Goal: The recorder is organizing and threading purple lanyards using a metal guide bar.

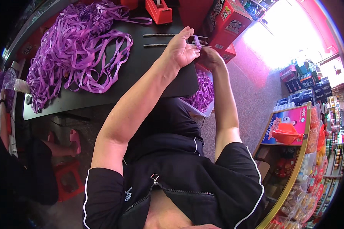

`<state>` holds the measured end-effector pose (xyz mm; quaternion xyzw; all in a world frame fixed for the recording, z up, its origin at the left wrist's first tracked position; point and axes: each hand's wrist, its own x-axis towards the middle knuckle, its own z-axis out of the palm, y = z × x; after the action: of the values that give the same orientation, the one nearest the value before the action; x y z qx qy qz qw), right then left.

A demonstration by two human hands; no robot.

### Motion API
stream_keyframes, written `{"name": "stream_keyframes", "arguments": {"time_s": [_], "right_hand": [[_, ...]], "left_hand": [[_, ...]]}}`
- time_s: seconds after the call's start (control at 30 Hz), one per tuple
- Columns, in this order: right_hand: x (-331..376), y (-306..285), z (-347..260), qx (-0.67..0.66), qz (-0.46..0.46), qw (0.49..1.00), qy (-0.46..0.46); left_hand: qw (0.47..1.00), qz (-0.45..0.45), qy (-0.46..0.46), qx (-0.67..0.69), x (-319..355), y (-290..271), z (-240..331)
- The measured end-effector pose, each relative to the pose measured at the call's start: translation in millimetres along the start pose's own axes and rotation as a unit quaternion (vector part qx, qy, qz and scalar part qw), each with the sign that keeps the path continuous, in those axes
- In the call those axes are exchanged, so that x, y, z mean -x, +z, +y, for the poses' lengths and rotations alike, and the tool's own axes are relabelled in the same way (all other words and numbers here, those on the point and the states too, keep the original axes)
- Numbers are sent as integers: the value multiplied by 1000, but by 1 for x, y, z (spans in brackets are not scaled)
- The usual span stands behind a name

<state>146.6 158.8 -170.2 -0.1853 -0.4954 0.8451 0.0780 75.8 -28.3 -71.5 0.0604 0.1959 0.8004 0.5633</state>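
My left grip (183,47) is loosely curled, its thumb apart, beside a narrow purple ribbon (197,41) near the right ends of two metal rods (154,45) at the bench (153,66). My right grip (211,58) is just across from it, fingertips hidden; whether either one pinches the ribbon, I cannot tell. I judge the ribbon light, soft and a little slippery, best held flat between thumb and fingertip, close to the stiff rods

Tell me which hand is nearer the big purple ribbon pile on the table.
Left. The left hand is to the right of the ribbon pile; the right hand is farther right.
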Motion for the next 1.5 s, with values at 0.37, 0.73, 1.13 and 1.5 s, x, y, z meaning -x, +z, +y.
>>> {"name": "stream_keyframes", "arguments": {"time_s": [0.37, 0.73, 1.13, 1.5], "right_hand": [[-16, 28, 36, -319, -207, 923, -50], [-7, 19, 23, -276, -188, 943, -12], [13, 12, -34, -53, -134, 989, 44], [27, -2, -81, 56, -131, 989, 31]], "left_hand": [[1000, 15, -2, 8, 5, 3, -2], [1000, 4, 6, 5, 8, 4, 1], [999, -4, -13, 47, 10, 4, 2], [1000, 15, -8, 20, 17, 13, 2]]}}
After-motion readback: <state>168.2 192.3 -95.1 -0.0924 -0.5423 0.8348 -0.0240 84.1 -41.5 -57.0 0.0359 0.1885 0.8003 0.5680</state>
